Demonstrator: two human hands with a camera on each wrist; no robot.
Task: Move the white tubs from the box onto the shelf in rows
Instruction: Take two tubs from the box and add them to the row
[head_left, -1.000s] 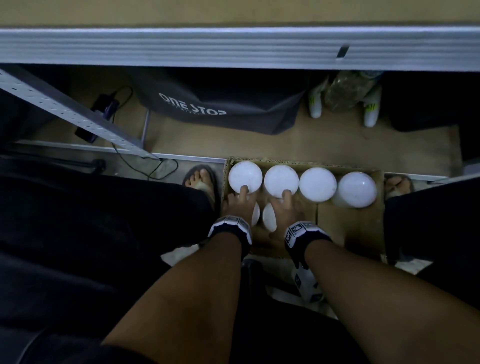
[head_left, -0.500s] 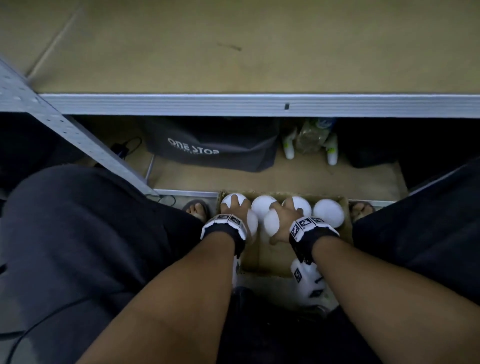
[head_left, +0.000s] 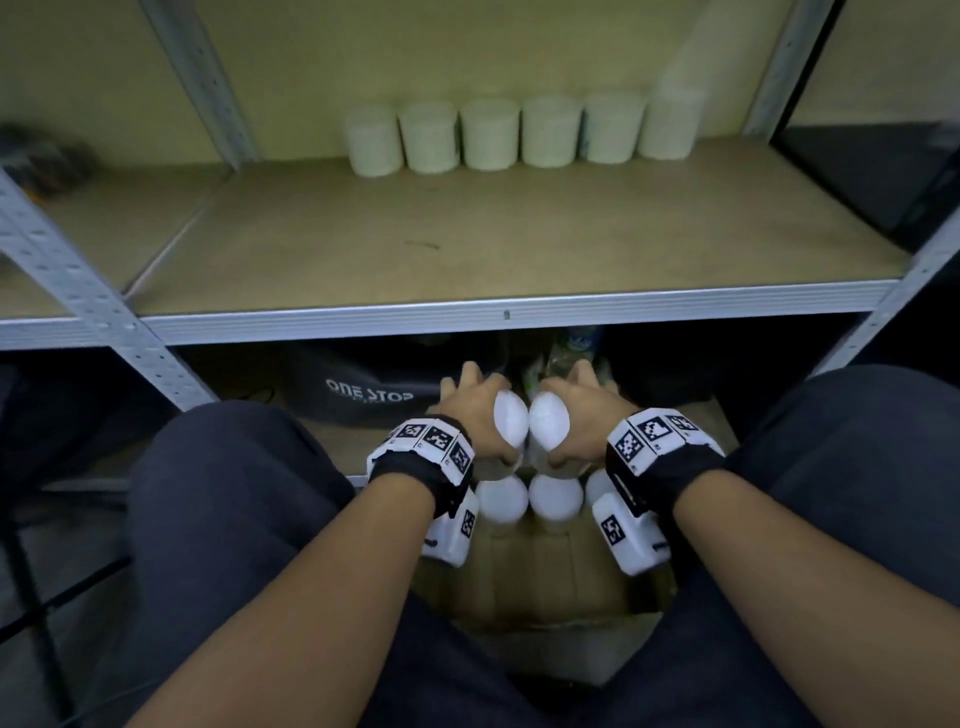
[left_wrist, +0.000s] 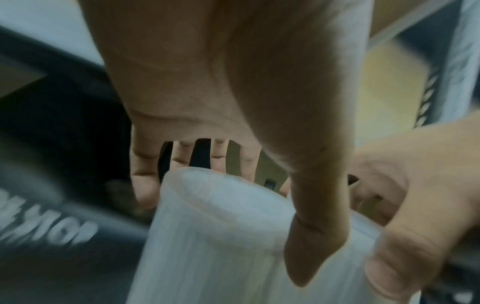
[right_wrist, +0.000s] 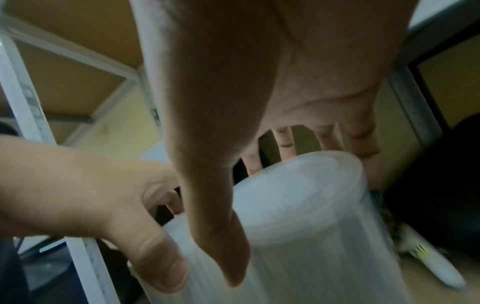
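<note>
The left hand (head_left: 470, 415) holds one white tub (head_left: 508, 418), its fingers (left_wrist: 145, 176) curled round the far side of the wall and the thumb laid down the near side. The right hand (head_left: 582, 410) grips a second white tub (head_left: 546, 420) in the same way, fingers (right_wrist: 285, 142) behind and thumb in front. The two tubs are carried side by side, touching or very nearly so, in front of the shelf's metal front rail (head_left: 506, 312) and below its board, above the cardboard box (head_left: 540, 582) on the floor between the person's knees. Each tub is a short cylinder with its long axis close to upright, tipped a little so that the round lid end faces up and toward the head camera; in the wrist views the lid end is nearest the palm and the body runs away downward. In the box, a row of white tubs (head_left: 555, 496) stands upright with lids up, just below the hands. On the shelf (head_left: 467, 244), a row of six white tubs (head_left: 519, 132) stands upright along the back wall, side by side, toward the right. Under the shelf lies a dark bag (head_left: 363, 384) lettered ONE STOP, left of the hands.
</note>
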